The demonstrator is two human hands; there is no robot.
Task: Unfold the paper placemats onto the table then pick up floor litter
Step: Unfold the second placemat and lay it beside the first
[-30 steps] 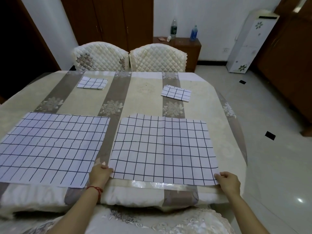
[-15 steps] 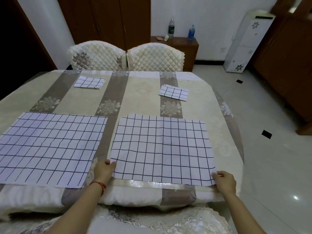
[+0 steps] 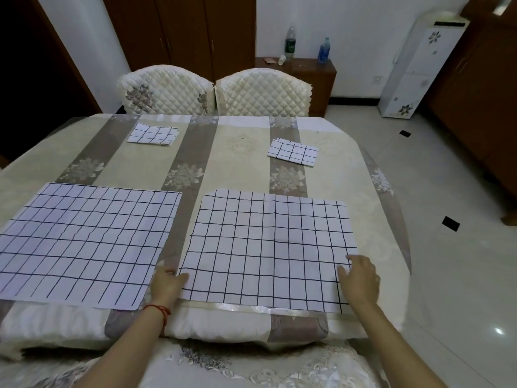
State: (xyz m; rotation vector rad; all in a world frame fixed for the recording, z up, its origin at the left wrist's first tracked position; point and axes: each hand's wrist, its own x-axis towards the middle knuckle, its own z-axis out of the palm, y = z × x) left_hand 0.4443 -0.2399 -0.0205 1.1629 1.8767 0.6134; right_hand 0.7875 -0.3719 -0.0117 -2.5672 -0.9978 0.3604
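Two checked paper placemats lie unfolded side by side near the table's front edge: the left placemat (image 3: 84, 242) and the right placemat (image 3: 268, 247). My left hand (image 3: 167, 284) grips the near left corner of the right placemat, thumb on top. My right hand (image 3: 359, 278) rests flat on its near right corner with fingers spread. Two folded placemats lie farther back, one at the far left (image 3: 153, 133) and one at the far right (image 3: 293, 152). Small dark litter pieces (image 3: 451, 223) (image 3: 404, 133) lie on the tiled floor to the right.
The table (image 3: 240, 152) wears a striped floral cloth. Two quilted chairs (image 3: 165, 91) (image 3: 263, 91) stand at its far side. Behind them is a low wooden cabinet (image 3: 305, 71) with bottles, and a tall white appliance (image 3: 419, 65) stands at the back right.
My right hand has let go of the near right corner and moved up onto the placemat, palm down. My left hand stays at the near left corner.
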